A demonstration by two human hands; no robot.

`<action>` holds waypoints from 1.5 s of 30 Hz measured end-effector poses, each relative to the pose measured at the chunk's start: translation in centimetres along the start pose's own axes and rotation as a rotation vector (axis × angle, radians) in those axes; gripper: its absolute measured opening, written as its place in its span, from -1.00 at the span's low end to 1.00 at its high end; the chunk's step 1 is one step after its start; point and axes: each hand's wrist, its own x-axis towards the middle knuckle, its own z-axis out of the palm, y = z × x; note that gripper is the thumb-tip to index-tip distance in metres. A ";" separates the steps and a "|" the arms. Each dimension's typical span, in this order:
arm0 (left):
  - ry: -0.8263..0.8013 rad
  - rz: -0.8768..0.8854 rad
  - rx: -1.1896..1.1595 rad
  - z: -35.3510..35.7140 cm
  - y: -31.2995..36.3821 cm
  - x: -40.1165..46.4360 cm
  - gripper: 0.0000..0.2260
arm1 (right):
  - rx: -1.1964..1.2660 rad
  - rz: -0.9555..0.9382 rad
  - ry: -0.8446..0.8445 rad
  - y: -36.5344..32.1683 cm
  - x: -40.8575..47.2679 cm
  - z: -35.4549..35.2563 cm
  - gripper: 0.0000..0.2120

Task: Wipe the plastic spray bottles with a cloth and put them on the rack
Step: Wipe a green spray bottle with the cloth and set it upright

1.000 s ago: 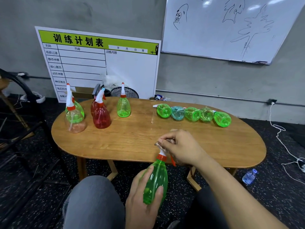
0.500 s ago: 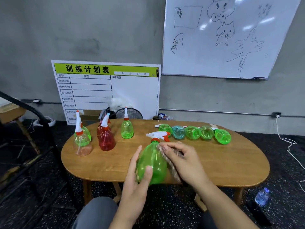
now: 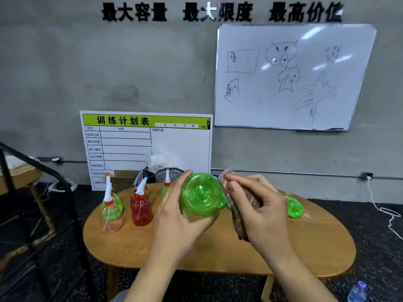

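Raised above the table (image 3: 218, 256) since a moment ago, the bottle (image 3: 201, 194), base now camera-facing, is gripped by the left hand (image 3: 178, 216), the right hand (image 3: 259, 205) clutching the cloth (image 3: 235, 212) beside it.

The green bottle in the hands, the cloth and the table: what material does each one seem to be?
Green bottle: thin, glossy, see-through plastic; light passes through and ridged rings show on its base.
Cloth: soft, fuzzy fabric, mottled brownish-pink, perhaps microfibre; it bends under the fingers.
Table: wood or wood veneer, smooth satin finish, visible grain; which one cannot be told.
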 end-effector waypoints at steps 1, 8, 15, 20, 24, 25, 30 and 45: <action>0.024 0.021 0.004 -0.1 0.4 0.3 -0.16 | -0.081 -0.089 -0.024 -0.6 0.0 -0.2 -0.86; 0.072 0.124 0.106 -0.2 2.9 1.0 -0.21 | -0.443 -0.257 0.042 -1.8 1.3 -0.1 -0.85; 0.112 0.127 0.119 0.0 4.3 1.5 -0.34 | -0.487 -0.329 -0.013 -4.1 2.8 1.7 -0.83; 0.147 0.096 0.073 -0.5 4.5 1.8 -0.42 | -0.525 -0.428 -0.143 -4.8 1.6 1.6 -0.80; 0.169 0.064 0.058 -1.1 4.2 2.1 -0.37 | -0.531 -0.461 -0.174 -4.1 0.5 0.4 -0.82; 0.162 0.058 0.051 -1.2 4.2 2.2 -0.32 | -0.528 -0.449 -0.171 -3.9 0.4 0.0 -0.82; 0.139 0.066 0.055 -1.2 3.9 2.1 -0.21 | -0.581 -0.349 -0.092 -3.6 1.4 -1.5 -0.81; 0.131 0.069 0.051 -1.1 4.6 2.0 -0.30 | -0.563 -0.436 -0.178 -4.5 1.3 0.3 -0.82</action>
